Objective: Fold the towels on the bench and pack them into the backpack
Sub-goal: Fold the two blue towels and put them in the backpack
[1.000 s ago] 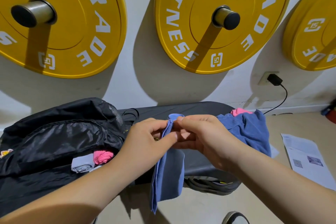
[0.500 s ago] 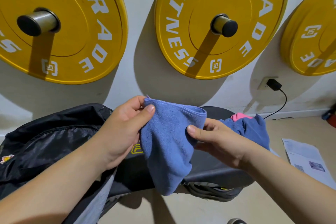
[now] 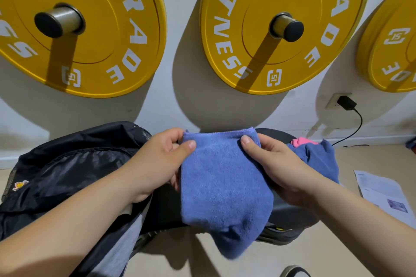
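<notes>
Towel point(image 3: 222, 189), apparently folded, hangs pinched at its top corners by left hand point(image 3: 157, 162) and right hand point(image 3: 276, 168).

A towel point(image 3: 222, 186) hangs between both hands; backpack point(image 3: 67, 164) left of the left hand point(image 3: 157, 164), towel pile point(image 3: 319, 155) right of the right hand point(image 3: 276, 168).

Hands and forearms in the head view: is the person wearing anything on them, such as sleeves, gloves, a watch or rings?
Nothing is worn on either. The left hand and right hand are bare, without gloves, and no rings show on the visible fingers. Both forearms are uncovered to the frame's edge: no sleeves, watch, bands or markings. The fingernails are short and unpainted.
</notes>
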